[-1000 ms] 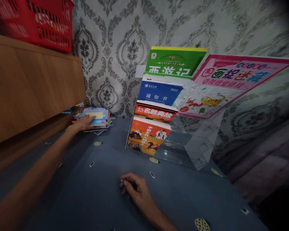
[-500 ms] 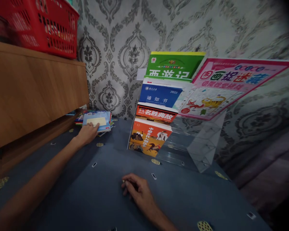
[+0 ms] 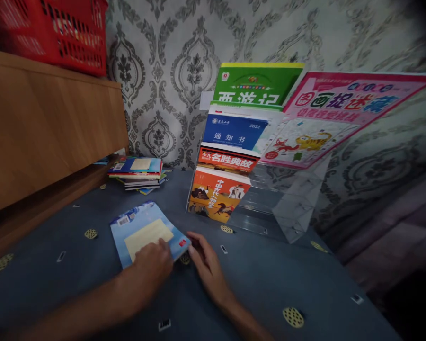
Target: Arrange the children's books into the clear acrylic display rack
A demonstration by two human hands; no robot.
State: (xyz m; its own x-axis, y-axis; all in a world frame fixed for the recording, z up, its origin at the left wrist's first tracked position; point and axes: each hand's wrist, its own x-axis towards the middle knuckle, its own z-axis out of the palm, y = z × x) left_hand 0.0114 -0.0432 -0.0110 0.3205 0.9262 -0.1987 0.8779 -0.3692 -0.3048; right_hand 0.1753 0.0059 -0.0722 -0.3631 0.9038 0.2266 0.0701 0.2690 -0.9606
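Note:
A light blue book (image 3: 118, 239) with a pale yellow panel and a barcode lies at an angle in front of me. My left hand (image 3: 154, 260) is closed on its near edge, fingertips on the yellow panel. At the book's right corner is my right hand (image 3: 208, 267), thumb and fingers apart around the corner; whether it grips is unclear. Farther back, a stack of books (image 3: 138, 175) rests by the wooden cabinet. A clear tiered rack (image 3: 291, 208) holds a green book (image 3: 257, 83), a blue booklet (image 3: 234, 135), orange books (image 3: 218, 194) and a pink book (image 3: 341, 118).
On the left stands a wooden cabinet (image 3: 53, 132) with a red basket (image 3: 71, 38) on top. A patterned wall (image 3: 156, 90) closes off the back. The dark blue cloth (image 3: 102, 289) under everything has pineapple prints. A grey-purple fabric (image 3: 386, 222) hangs at the right.
My left hand has brought the light blue book from the stack toward me and to the right. My right hand has opened and moved slightly up to the book's corner. The view has shifted slightly.

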